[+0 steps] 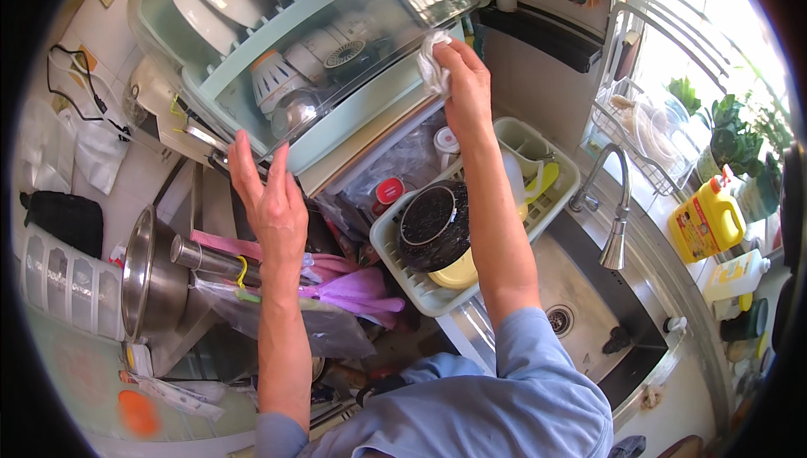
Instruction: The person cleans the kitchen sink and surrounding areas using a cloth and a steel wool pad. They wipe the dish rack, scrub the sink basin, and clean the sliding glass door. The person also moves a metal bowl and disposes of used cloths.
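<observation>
The crumpled white cloth (433, 71) is at the upper centre of the frame, pressed against the right end of the pale green plastic dish cabinet (370, 117) with a clear front cover. The right hand (465, 79) is closed around the cloth, fingers bunched over it. The left hand (273, 206), left of centre, holds nothing; its fingers are spread apart at the cabinet's lower left corner, and whether they touch it or only hover beside it I cannot tell

Wiping of the cabinet looks under way, with the cloth at one end of its front edge. How much of the surface is done and how much is left cannot be judged: no clear line parts wiped from unwiped. The cover appears down, with the white oval plates (202, 16) and patterned ceramic bowls (277, 79) inside

Below the cabinet, at the centre, a black speckled round pan (430, 222) lies in a pale green plastic drying rack (437, 300). Farther out, the stainless steel sink (546, 277) sits at lower right, and a wide shiny steel pot (155, 277) leans at the left
</observation>
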Demonstrator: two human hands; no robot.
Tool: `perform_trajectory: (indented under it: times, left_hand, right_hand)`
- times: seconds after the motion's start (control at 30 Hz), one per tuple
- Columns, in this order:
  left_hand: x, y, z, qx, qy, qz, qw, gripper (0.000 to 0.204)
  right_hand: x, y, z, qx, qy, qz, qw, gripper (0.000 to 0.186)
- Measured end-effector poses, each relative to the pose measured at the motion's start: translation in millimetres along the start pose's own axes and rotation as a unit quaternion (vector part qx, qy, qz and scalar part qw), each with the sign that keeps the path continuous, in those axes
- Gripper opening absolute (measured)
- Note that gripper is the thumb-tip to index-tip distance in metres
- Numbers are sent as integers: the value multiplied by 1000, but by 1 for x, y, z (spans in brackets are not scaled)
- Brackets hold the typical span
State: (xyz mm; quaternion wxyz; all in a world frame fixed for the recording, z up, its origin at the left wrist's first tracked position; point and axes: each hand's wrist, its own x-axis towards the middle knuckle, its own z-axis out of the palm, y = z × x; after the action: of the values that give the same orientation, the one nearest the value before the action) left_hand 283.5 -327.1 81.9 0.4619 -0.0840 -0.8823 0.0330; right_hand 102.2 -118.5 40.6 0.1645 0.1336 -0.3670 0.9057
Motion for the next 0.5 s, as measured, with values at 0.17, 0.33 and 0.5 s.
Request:
perform_trajectory:
  times: [0.17,0.33,0.5]
  left_hand:
    - [-4,-4,2,-8,-22,-3,1000,38]
    - [-4,0,9,-1,-18,-2,1000,39]
    - [-6,-6,5,4,-24,-6,1000,40]
  right_hand:
    - [42,52,-20,-246,141,-195,939,31]
    - [-44,84,53,-312,-17,-308,899,12]
    - [-59,79,48,-347,-135,-342,863,16]
